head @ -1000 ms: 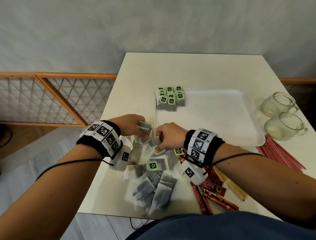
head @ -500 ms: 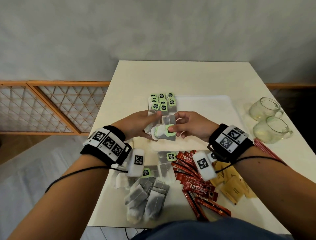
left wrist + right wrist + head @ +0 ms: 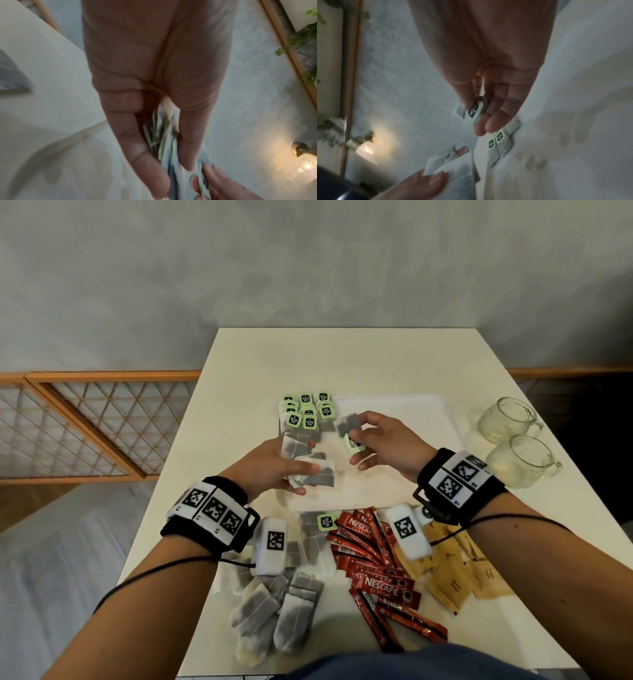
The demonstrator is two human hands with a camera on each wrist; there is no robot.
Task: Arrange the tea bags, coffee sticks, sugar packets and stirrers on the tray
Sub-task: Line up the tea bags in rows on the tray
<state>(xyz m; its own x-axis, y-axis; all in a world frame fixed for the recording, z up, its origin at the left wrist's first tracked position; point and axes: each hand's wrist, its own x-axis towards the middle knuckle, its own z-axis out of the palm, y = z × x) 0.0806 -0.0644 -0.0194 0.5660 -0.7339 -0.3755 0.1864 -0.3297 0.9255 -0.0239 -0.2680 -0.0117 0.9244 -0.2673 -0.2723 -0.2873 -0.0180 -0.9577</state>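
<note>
My left hand [image 3: 274, 467] grips a small stack of tea bags [image 3: 317, 475] over the near left part of the white tray [image 3: 404, 440]; the left wrist view shows the stack [image 3: 168, 142] squeezed between thumb and fingers. My right hand [image 3: 380, 446] pinches a single tea bag [image 3: 349, 428] with its green tag [image 3: 474, 112], just right of the tea bags with green tags [image 3: 306, 414] laid in the tray's far left corner. Loose tea bags [image 3: 284, 611], red coffee sticks [image 3: 380, 570] and brown sugar packets [image 3: 455, 570] lie on the table near me.
Two glass cups [image 3: 513, 443] stand on the table right of the tray. The white table [image 3: 342, 357] ends at a grey wall; a wooden lattice screen [image 3: 85, 426] stands to the left. The tray's right half is bare.
Both hands rose from the loose pile to the tray with tea bags. The right hand then drew a single bag away from the left hand's stack, toward the arranged group.
</note>
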